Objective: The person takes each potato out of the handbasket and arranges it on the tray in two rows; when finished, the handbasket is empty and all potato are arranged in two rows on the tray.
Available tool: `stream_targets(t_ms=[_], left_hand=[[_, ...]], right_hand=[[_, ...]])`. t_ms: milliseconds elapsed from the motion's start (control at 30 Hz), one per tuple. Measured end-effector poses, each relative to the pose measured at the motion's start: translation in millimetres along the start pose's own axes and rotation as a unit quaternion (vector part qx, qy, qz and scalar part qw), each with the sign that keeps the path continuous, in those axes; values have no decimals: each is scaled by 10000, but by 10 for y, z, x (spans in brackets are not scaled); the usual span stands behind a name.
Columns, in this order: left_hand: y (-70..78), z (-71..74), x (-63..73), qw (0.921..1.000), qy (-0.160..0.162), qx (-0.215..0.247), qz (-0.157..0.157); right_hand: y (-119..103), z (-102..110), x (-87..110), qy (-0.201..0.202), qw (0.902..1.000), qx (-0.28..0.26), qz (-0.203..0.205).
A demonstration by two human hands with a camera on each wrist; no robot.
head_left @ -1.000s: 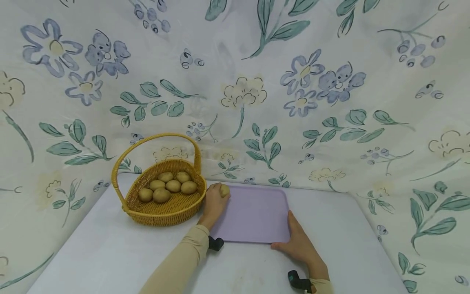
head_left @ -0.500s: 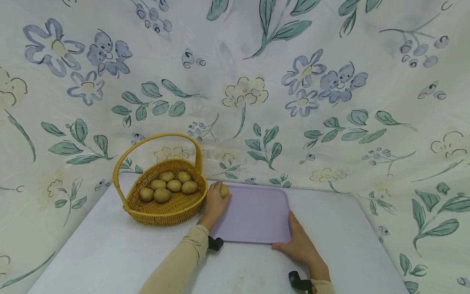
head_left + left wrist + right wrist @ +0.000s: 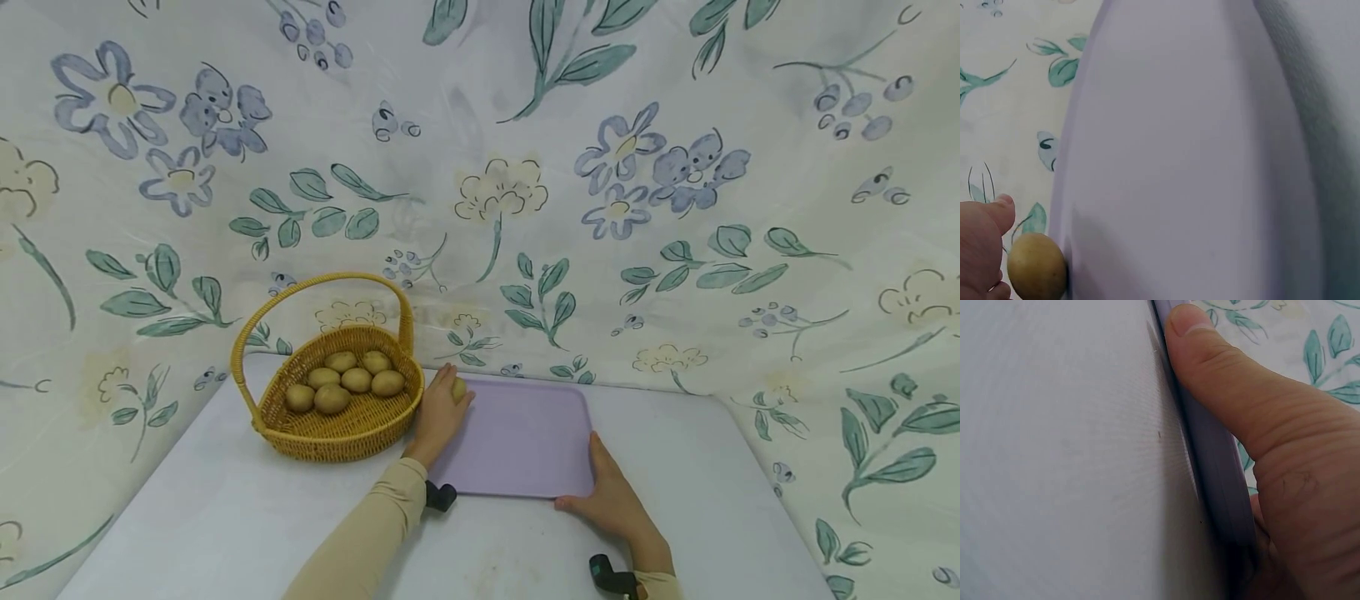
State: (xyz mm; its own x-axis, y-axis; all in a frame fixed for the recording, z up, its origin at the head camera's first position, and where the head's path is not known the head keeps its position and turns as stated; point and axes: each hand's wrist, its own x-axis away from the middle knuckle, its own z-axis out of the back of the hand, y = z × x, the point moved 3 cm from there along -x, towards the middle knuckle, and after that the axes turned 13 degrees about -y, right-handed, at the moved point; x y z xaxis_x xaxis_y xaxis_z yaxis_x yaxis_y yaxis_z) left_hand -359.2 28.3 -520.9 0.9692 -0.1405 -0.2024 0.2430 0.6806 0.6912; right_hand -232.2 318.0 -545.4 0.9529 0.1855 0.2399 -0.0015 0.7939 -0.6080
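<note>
My left hand is at the far left corner of a lilac tray, right beside a yellow-brown potato. In the left wrist view the thumb stands apart from the potato, which lies against the tray's rim; whether it sits inside the rim I cannot tell. My right hand holds the tray's near right corner. Its thumb lies along the tray's outer side in the right wrist view, while the other fingers are mostly hidden. A yellow wicker basket stands left of the tray with several potatoes inside.
The basket's tall arched handle rises close to my left hand. Tray and basket stand on a white table, with a flowered cloth hanging behind it.
The fingers of my left hand have straightened and come up off the potato, which stays by the tray corner. My right hand, the tray and the basket have not moved.
</note>
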Motion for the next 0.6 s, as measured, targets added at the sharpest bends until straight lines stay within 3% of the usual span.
stream_targets(t_ms=[100, 233, 467, 600], left_hand=[[25, 25, -3, 9999, -114, -49, -24], [104, 84, -1, 9986, -506, -113, -93], [261, 212, -47, 9947, -854, -311, -485], [301, 337, -58, 9923, -1172, -105, -379]], right_hand=[[-22, 8, 8, -4, 10000, 78, 38], [-33, 14, 14, -46, 10000, 84, 27], [-11, 7, 0, -41, 10000, 67, 14], [-3, -1, -4, 33, 10000, 57, 56]])
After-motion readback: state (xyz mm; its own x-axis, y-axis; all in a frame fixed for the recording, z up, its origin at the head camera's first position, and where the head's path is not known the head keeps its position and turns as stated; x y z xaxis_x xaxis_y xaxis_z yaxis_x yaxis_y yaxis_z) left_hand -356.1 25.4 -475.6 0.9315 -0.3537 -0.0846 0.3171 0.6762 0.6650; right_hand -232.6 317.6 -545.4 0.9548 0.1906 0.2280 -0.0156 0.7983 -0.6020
